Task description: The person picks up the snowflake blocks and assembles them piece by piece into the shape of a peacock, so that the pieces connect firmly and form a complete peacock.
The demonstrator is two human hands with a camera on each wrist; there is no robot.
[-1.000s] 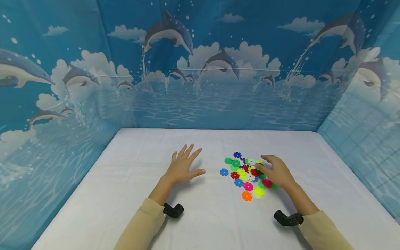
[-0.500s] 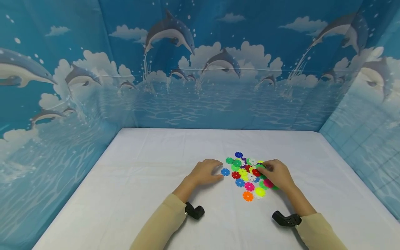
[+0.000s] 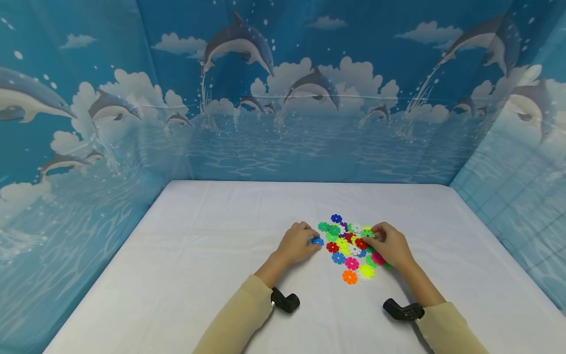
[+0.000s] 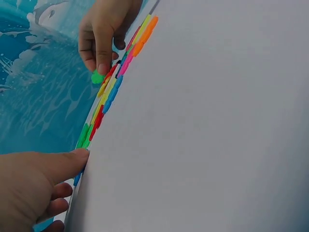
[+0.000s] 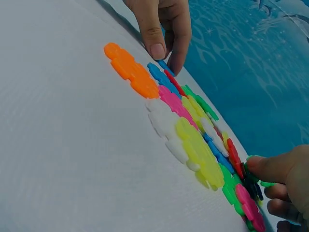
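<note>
A cluster of notched, flower-shaped plastic interlocking discs in several colours lies on the white-covered table (image 3: 247, 285), right of centre. At its left edge my left hand (image 3: 297, 244) pinches a blue interlocking disc (image 3: 317, 241) between thumb and fingers; the fingers partly cover it. My right hand (image 3: 393, 244) is at the cluster's right side and pinches a green interlocking disc (image 3: 368, 234) by its edge. In the left wrist view that green disc (image 4: 97, 77) shows below the right thumb, tilted up from the others.
Nearest the front of the cluster lie an orange disc (image 3: 350, 277) and a yellow disc (image 3: 366, 271), which overlaps a white one. A dark blue disc (image 3: 336, 218) is at the far side. A dolphin-printed curtain (image 3: 283, 147) encloses the table's back and sides.
My left hand has come right from the bare cloth, its spread fingers closing on the blue disc. My right thumb and fingers have closed on the green disc, which now shows tilted.
</note>
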